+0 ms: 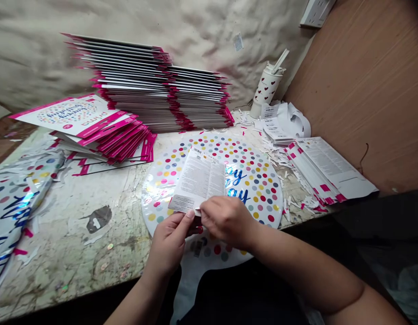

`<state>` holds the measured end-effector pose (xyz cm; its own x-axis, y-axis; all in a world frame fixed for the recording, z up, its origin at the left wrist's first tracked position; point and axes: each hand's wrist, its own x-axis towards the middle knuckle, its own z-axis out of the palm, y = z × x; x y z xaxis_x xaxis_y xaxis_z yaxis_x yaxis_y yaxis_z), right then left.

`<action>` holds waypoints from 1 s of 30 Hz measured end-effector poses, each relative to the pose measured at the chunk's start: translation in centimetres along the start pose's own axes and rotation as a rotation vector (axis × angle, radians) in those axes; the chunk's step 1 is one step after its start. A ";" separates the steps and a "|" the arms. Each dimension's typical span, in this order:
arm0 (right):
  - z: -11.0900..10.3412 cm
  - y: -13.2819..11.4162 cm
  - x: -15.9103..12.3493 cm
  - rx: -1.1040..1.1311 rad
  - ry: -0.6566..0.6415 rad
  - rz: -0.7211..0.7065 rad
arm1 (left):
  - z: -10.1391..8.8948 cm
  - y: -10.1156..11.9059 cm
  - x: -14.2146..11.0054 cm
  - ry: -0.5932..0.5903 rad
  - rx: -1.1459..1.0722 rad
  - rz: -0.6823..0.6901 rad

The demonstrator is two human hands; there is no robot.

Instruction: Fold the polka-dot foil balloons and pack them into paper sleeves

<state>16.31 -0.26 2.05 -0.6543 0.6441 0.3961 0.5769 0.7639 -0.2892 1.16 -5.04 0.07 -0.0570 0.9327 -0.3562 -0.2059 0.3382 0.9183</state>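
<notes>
**What are the hands doing?**
The left hand point(170, 241) and right hand point(229, 221) meet low over the bench point(69, 225), both holding the bottom edge of a folded printed leaflet point(198, 178). The fingers of each hand are closed in a pinch on the paper, with the left thumb on top and the right fingers curled over it.

**Where is the leaflet?**
It stands tilted just above a round foil balloon point(254, 185), which is printed with multicoloured polka dots and blue lettering. The leaflet covers the balloon's middle. The balloon's lower rim and tail run past the bench's near edge toward the person's body.

**What is around the hands?**
Behind the balloon, just beyond its top rim, rise two tall stacks of flat packaged cards with magenta edges point(151, 90). A lower, fanned pile point(107, 135) sits to the left, its top card printed with a round dotted design. Further left, another foil balloon point(15, 212) runs off the bench's left side. To the right lie loose paper scraps point(279, 155) and a spread of printed sheets point(326, 167), which reach the bench's far right corner.

**Is there room to move?**
Yes, on the left: a scuffed, peeling stretch of bench lies between the balloon and the piles (rough going for a sliding hand, by the look of it). The right side is tighter, with scraps crowding the balloon's rim.
</notes>
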 end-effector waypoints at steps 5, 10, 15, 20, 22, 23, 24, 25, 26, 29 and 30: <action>-6.4 3.4 -2.8 0.043 -0.467 0.215 | -1.5 0.7 0.5 0.136 0.134 0.125; -9.4 6.0 -4.7 -0.248 -0.197 0.416 | -1.0 3.8 0.3 0.232 0.579 0.647; -8.1 4.4 -0.7 0.386 0.232 0.071 | -0.2 8.0 -0.7 0.041 0.900 1.242; -5.6 3.3 1.4 0.838 0.379 0.120 | -4.3 10.1 -1.9 0.053 0.957 1.065; -4.7 4.0 1.2 0.856 0.335 0.134 | -7.2 11.0 -2.1 0.250 1.154 1.205; -4.2 4.5 1.0 0.841 0.335 0.173 | -8.9 11.6 -1.9 0.457 1.249 1.293; -3.8 5.0 0.7 0.816 0.339 0.229 | -10.7 12.4 -1.3 0.717 1.331 1.329; -3.4 5.6 0.4 0.785 0.334 0.293 | -12.7 13.4 -0.5 0.910 1.429 1.372; -3.1 6.1 0.2 0.753 0.320 0.353 | -14.7 14.4 0.7 0.983 1.527 1.297; -2.1 6.9 -0.3 0.694 0.273 0.438 | -19.3 17.4 5.4 0.923 1.698 0.850; -1.9 6.9 -0.3 0.683 0.259 0.441 | -20.1 18.2 7.0 0.869 1.716 0.776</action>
<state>21.44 4.72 1.55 -0.2584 0.9225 0.2868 0.2766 0.3551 -0.8930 -22.61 5.07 10.81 -0.1138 0.7923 0.5995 0.9701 0.2189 -0.1051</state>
